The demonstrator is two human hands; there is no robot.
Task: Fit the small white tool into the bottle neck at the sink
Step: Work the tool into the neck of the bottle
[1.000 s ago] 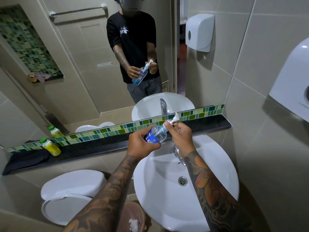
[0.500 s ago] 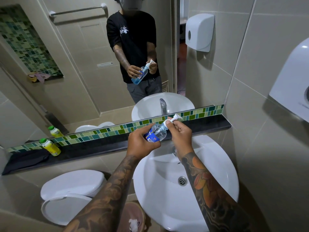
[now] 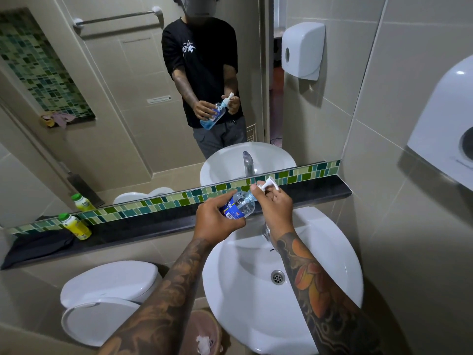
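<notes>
Left hand [image 3: 217,217] wrapped round clear bottle [image 3: 239,206], tilted above sink [image 3: 332,290]. Right hand [image 3: 277,208] pinched small white tool [image 3: 267,185] at the neck. Probably light, slick, thin-walled; best gripped mid-body, tool by its collar.

- Yellow plastic drink bottle with green cap [image 3: 76,226]: upright on the dark stone ledge [image 3: 153,225], far left of the fingers.
- Black folded cloth [image 3: 35,248]: on the ledge, just left of that bottle.
- White toilet with closed lid [image 3: 107,283]: below-left.
- White wall-mounted paper dispenser [image 3: 303,49]: above-right.
- Green mosaic tile strip [image 3: 158,203]: directly behind.
</notes>
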